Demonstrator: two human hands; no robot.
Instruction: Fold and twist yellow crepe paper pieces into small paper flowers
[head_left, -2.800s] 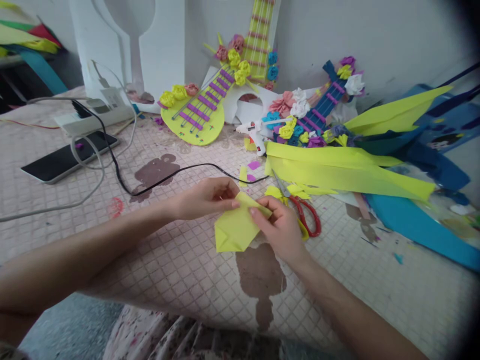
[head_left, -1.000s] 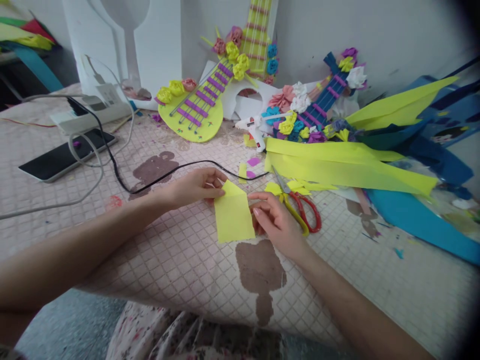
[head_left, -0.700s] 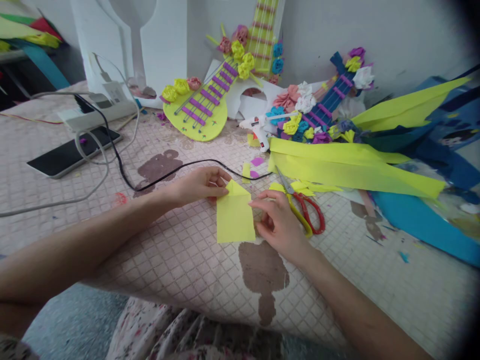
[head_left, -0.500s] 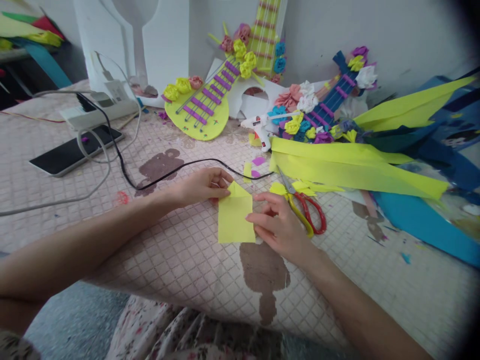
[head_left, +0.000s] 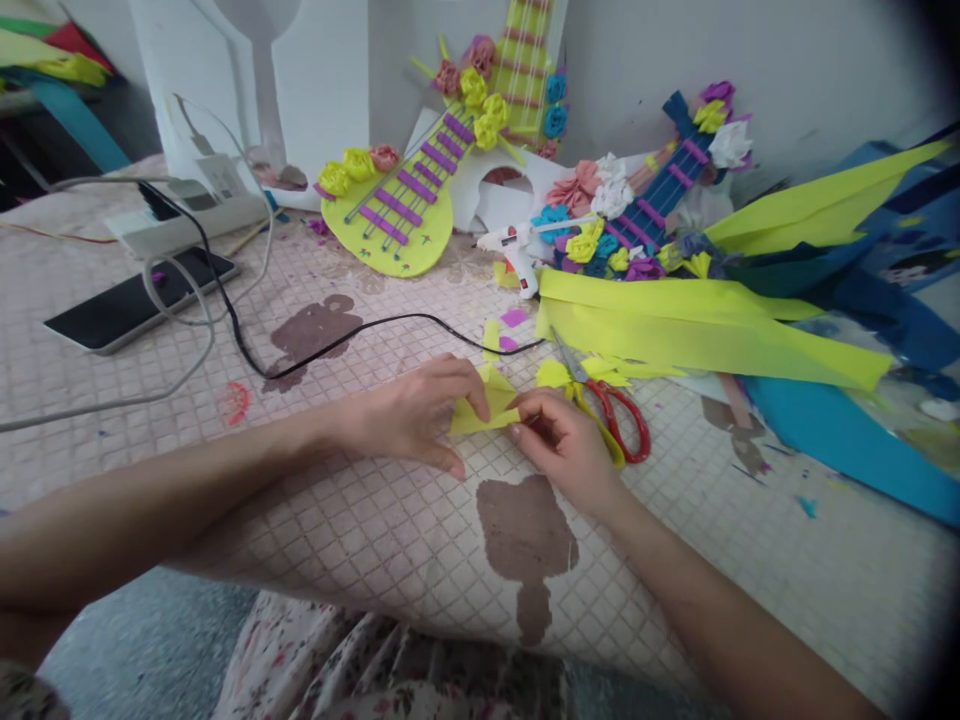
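A small piece of yellow crepe paper (head_left: 501,405) lies between my hands, its near part folded up. My right hand (head_left: 566,445) pinches the paper's right corner between thumb and fingers. Over the left side of the sheet, my left hand (head_left: 420,410) curves with its thumb spread away from the fingers; the fingertips reach the paper, partly hiding it. Scissors (head_left: 619,415) with red and yellow handles lie just beyond my right hand.
A white glue gun (head_left: 516,258) rests behind the paper, its black cord (head_left: 337,345) crossing the table. Flower-trimmed paper guitars (head_left: 390,225) stand at the back. Yellow crepe strips (head_left: 712,325) lie right. A phone (head_left: 142,300) and power strip (head_left: 184,220) sit left.
The yellow paper's near edge has been folded upward, so the sheet looks shorter. My left hand has come down over it with the thumb spread; my right hand now grips the right corner.
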